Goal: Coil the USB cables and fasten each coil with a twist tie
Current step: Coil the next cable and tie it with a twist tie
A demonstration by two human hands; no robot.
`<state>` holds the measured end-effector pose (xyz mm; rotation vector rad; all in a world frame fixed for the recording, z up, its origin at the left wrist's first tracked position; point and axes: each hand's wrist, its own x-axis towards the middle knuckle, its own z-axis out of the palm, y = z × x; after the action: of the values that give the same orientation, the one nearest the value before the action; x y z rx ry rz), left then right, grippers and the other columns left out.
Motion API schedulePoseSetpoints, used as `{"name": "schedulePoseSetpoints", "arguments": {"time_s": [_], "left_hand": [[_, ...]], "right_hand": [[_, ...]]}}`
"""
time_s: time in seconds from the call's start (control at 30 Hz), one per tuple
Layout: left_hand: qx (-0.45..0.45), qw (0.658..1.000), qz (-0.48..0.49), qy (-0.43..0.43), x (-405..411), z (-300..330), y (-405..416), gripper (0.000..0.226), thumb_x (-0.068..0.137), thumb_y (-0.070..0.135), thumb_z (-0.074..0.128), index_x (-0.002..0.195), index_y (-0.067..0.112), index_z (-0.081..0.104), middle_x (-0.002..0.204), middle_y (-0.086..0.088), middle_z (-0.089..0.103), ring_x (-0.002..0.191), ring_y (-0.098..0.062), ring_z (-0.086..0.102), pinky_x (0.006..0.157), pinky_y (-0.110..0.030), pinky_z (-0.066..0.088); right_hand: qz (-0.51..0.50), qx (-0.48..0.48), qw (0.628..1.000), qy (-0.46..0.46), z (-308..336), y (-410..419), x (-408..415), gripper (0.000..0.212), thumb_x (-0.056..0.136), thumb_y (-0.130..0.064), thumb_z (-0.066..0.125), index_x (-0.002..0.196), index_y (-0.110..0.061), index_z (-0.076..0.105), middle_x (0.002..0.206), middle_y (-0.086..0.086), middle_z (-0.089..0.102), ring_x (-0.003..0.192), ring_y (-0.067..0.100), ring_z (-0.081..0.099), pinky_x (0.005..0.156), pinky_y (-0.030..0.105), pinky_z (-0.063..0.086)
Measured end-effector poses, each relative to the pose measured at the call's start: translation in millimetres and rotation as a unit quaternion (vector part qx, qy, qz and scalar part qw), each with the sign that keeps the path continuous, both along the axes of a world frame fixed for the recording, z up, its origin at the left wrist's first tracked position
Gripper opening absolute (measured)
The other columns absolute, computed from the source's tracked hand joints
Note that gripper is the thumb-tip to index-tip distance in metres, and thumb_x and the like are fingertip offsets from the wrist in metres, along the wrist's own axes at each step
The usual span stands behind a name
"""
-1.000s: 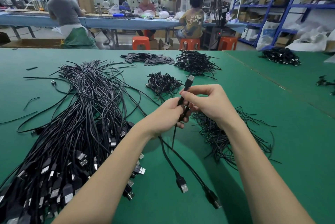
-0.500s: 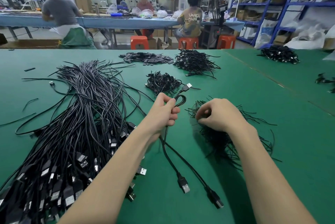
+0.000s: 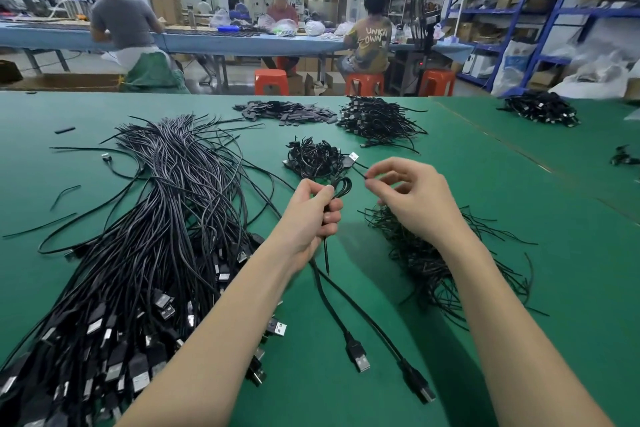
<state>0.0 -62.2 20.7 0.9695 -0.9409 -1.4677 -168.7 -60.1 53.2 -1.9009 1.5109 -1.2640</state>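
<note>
Nearest you, the cable's plugs (image 3: 360,355) lay on the green bench (image 3: 519,219) — above them your left hand (image 3: 311,215) clenched the looped cable (image 3: 341,186), and just right your right hand (image 3: 415,198) pinched a twist tie (image 3: 362,174).

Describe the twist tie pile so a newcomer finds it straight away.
On the green table, look under the right hand. The loose heap of thin black twist ties lies there; unlike the big bundle of black USB cables on the left, its strands are short and plugless.

Two hands (image 3: 311,215) — three orange stools (image 3: 271,81)
</note>
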Motion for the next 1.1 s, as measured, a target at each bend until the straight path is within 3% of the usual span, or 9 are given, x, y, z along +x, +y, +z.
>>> {"name": "schedulePoseSetpoints", "arguments": {"time_s": [0.07, 0.23, 0.4, 0.57, 0.67, 0.8, 0.97, 1.1], "left_hand": [[-0.012, 1.000, -0.004, -0.021, -2.8, -0.9, 0.0, 0.020, 0.104, 0.013, 0.045, 0.088, 0.016, 0.034, 0.068, 0.000, 0.045, 0.052, -0.009, 0.030, 0.039, -0.015, 0.023], [-0.029, 0.998, 0.000, -0.063, -7.6, -3.3, 0.6, 0.019, 0.104, 0.011, 0.045, 0.086, 0.014, 0.037, 0.068, 0.000, 0.044, 0.051, -0.009, 0.032, 0.038, -0.016, 0.025], [-0.039, 0.997, 0.008, -0.063, -1.6, -1.2, -1.3, 0.018, 0.105, 0.013, 0.044, 0.089, 0.015, 0.037, 0.068, 0.000, 0.045, 0.052, -0.009, 0.031, 0.040, -0.016, 0.024], [-0.065, 0.993, 0.012, -0.096, -4.6, 0.5, -0.4, 0.017, 0.103, 0.010, 0.043, 0.088, 0.015, 0.037, 0.061, 0.005, 0.046, 0.049, -0.008, 0.032, 0.039, -0.016, 0.025], [-0.070, 0.991, 0.007, -0.110, -6.1, 1.6, 0.4, 0.018, 0.103, 0.009, 0.041, 0.088, 0.016, 0.035, 0.059, 0.005, 0.044, 0.047, -0.008, 0.031, 0.039, -0.016, 0.024], [-0.076, 0.987, -0.013, -0.143, -6.1, 5.3, 0.7, 0.021, 0.105, 0.016, 0.038, 0.085, 0.018, 0.032, 0.063, 0.002, 0.043, 0.051, -0.011, 0.029, 0.041, -0.018, 0.023], [-0.104, 0.976, -0.019, -0.190, -4.7, 5.1, 0.9, 0.022, 0.106, 0.021, 0.041, 0.085, 0.018, 0.034, 0.060, 0.003, 0.043, 0.048, -0.010, 0.031, 0.041, -0.019, 0.025], [-0.151, 0.952, -0.011, -0.265, -2.1, 1.9, -0.2, 0.026, 0.103, 0.037, 0.045, 0.082, 0.024, 0.037, 0.055, 0.010, 0.049, 0.055, -0.018, 0.037, 0.050, -0.028, 0.033]], "right_hand": [[0.016, -0.028, 0.999, -0.025, 0.3, 1.9, 12.8, 0.009, 0.088, -0.024, 0.077, 0.086, -0.033, 0.075, 0.078, -0.008, 0.071, 0.055, 0.010, 0.067, 0.056, 0.012, 0.047], [-0.001, -0.081, 0.994, 0.069, -7.6, 4.2, 33.5, 0.006, 0.087, -0.018, 0.076, 0.082, -0.021, 0.075, 0.073, -0.014, 0.071, 0.058, -0.001, 0.058, 0.060, 0.008, 0.042], [0.034, -0.004, 0.998, 0.057, -2.8, 5.7, 25.9, 0.018, 0.089, -0.012, 0.070, 0.095, -0.023, 0.081, 0.059, -0.024, 0.065, 0.059, 0.010, 0.068, 0.060, 0.014, 0.051], [0.015, -0.041, 0.998, 0.043, -1.3, 7.9, 33.7, 0.021, 0.087, -0.009, 0.069, 0.091, -0.025, 0.081, 0.060, -0.004, 0.068, 0.059, 0.017, 0.064, 0.064, 0.022, 0.054], [0.021, -0.034, 0.998, 0.049, -2.2, 7.6, 34.5, 0.024, 0.085, -0.008, 0.069, 0.092, -0.028, 0.081, 0.057, -0.004, 0.065, 0.050, 0.006, 0.052, 0.054, 0.010, 0.044], [0.033, -0.005, 0.999, 0.012, -3.5, 8.2, 29.2, 0.027, 0.085, -0.008, 0.070, 0.100, -0.028, 0.081, 0.066, -0.010, 0.071, 0.054, -0.002, 0.061, 0.058, 0.006, 0.044], [0.053, -0.012, 0.999, -0.007, -6.2, 6.7, 25.6, 0.037, 0.085, -0.009, 0.071, 0.114, -0.032, 0.070, 0.071, -0.009, 0.074, 0.061, 0.002, 0.068, 0.066, 0.011, 0.050], [0.062, -0.036, 0.997, 0.012, -8.2, 4.9, 22.3, 0.040, 0.085, -0.012, 0.073, 0.114, -0.032, 0.054, 0.072, -0.010, 0.074, 0.063, 0.005, 0.068, 0.061, 0.010, 0.049]]}}
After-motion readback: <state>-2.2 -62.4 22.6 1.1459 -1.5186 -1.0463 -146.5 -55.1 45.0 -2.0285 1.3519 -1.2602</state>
